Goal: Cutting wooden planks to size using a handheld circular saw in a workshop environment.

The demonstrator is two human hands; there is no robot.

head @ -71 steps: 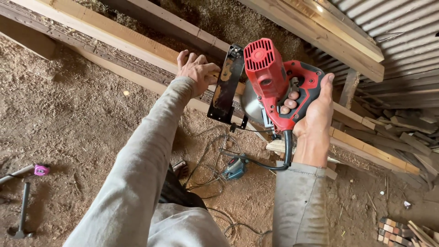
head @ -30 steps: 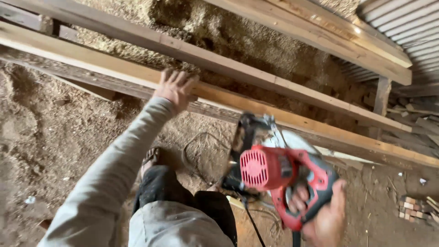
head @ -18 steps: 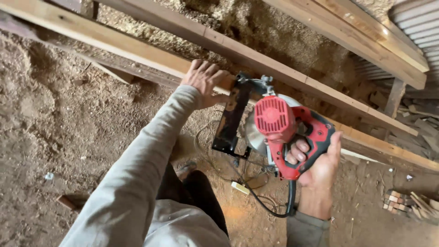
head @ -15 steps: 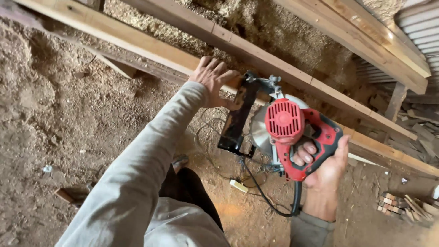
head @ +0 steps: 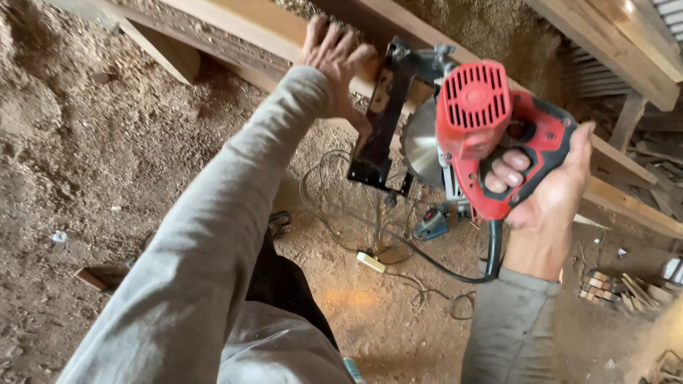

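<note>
Right hand (head: 544, 192) is closing its grip fully around the red handle of a circular saw (head: 473, 135), fingers threading through the handle loop. The saw is being held in the air, tilted, with its black base plate (head: 380, 121) and round blade (head: 421, 142) facing left toward the plank. Left hand (head: 334, 60) is lying flat on a long wooden plank (head: 249, 28), fingers spread, grip open and holding nothing; the base plate's upper end is sitting just beside this hand, against the plank's edge. A black cord (head: 455, 274) is hanging from the saw's handle down to the dirt floor (head: 92, 156), where it is lying in loops near a small blue tool (head: 430, 224). Both arms are wearing grey sleeves. More planks are running across the upper right.
</note>
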